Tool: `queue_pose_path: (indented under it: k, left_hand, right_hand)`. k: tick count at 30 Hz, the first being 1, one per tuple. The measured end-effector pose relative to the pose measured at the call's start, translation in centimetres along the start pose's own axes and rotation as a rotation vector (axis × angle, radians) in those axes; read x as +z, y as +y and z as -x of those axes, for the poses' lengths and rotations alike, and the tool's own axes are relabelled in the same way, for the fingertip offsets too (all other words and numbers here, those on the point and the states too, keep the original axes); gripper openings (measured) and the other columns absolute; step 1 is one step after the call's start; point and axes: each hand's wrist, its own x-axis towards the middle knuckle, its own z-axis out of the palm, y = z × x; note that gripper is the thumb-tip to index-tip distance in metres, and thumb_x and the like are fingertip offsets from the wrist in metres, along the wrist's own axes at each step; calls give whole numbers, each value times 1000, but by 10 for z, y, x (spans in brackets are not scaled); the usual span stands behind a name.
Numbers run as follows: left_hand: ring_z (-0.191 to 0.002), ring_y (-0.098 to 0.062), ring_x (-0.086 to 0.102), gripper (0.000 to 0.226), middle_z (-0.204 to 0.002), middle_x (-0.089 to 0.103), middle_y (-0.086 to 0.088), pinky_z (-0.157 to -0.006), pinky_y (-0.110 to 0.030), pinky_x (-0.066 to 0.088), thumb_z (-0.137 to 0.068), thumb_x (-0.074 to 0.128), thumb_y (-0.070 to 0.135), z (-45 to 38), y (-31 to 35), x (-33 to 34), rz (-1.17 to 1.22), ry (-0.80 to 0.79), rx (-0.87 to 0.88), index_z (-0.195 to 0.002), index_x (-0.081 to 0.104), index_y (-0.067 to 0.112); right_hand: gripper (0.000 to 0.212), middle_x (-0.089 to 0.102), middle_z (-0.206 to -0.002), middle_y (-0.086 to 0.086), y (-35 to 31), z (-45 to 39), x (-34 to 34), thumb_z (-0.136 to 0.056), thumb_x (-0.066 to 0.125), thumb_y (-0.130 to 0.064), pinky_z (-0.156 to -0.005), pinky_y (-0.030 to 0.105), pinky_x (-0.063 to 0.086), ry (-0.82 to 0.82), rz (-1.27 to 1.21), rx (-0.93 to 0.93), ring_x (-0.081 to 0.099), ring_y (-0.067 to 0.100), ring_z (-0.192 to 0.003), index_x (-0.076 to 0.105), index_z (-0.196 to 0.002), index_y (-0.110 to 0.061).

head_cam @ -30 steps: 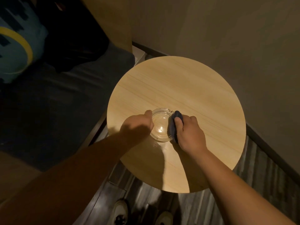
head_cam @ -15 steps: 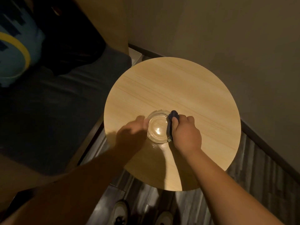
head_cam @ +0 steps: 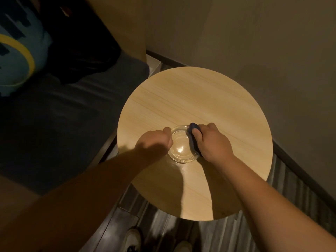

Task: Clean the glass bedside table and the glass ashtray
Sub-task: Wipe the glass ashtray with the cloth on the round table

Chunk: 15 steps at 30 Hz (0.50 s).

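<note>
A clear glass ashtray (head_cam: 181,145) sits on the round bedside table (head_cam: 200,99), whose top looks like light wood, near its front left. My left hand (head_cam: 154,142) grips the ashtray's left rim and steadies it. My right hand (head_cam: 212,142) is closed on a dark blue cloth (head_cam: 194,137) and presses it against the ashtray's right rim and side. Most of the cloth is hidden under my fingers.
A dark bed (head_cam: 54,124) with a teal and yellow cushion (head_cam: 16,59) lies to the left. A beige wall (head_cam: 254,42) rises close behind and right of the table. Grey plank floor (head_cam: 236,233) and my shoes (head_cam: 132,237) show below.
The view shifted slightly. My right hand with the cloth has slid a little along the ashtray's right rim; my left hand keeps its hold on the left rim.
</note>
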Motion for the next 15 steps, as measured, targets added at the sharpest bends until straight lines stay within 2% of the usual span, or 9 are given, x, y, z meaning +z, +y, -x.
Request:
queue_pose_path:
  k: [2,5,8,10,11,13,14,15]
  left_hand:
    - [-57,-24,52,18,-66,52,-2,-51,-32,34,-96,45,17,-14,-7,-11,121,-110,8,-108,51,5]
    - [-60,-19,49,22,-70,53,0,-56,-36,40,-98,37,24,-31,-11,-23,169,-198,22,-112,47,11]
    - [-64,-21,53,31,-76,56,-2,-58,-36,44,-103,29,35,-27,-5,-21,173,-112,-117,-119,45,14]
    - [-63,-21,52,30,-75,53,-2,-56,-35,42,-103,30,38,-7,8,-18,202,-28,-298,-111,47,14]
    - [-62,-20,55,26,-76,54,-3,-54,-34,46,-103,36,35,4,18,-14,153,39,-310,-107,50,13]
    - [-67,-18,66,21,-85,63,-6,-56,-28,51,-102,42,27,24,37,-5,99,13,-299,-108,53,10]
    - [-69,-17,69,21,-86,66,-6,-56,-24,48,-101,43,25,32,42,-4,154,-42,-378,-109,53,8]
    - [-64,-18,69,19,-78,68,-6,-51,-22,45,-98,49,23,36,44,-6,245,-69,-432,-104,56,6]
  right_hand:
    - [46,49,-103,5,3,-11,-6,-99,26,-50,-67,39,48,-33,62,-120,56,28,-76,57,-118,-21]
    - [45,49,-104,4,7,-10,-4,-100,26,-48,-65,38,48,-19,69,-141,57,28,-74,56,-121,-22]
    - [43,48,-108,6,-3,6,3,-100,27,-45,-59,34,41,67,37,44,54,30,-71,55,-123,-23]
    - [43,47,-110,8,-12,17,10,-100,26,-44,-60,33,36,104,-44,218,50,30,-69,55,-121,-20]
    - [43,47,-111,9,-16,23,14,-100,26,-43,-61,34,35,117,-94,289,49,30,-68,55,-120,-18]
    - [42,46,-112,10,-20,33,21,-100,26,-41,-61,34,35,135,-159,358,49,30,-67,54,-119,-16]
    - [42,45,-112,10,-23,38,24,-100,26,-41,-61,34,35,138,-172,367,50,31,-67,54,-119,-16]
    - [41,45,-113,10,-25,42,27,-100,26,-41,-61,34,36,136,-182,374,50,31,-66,53,-120,-17]
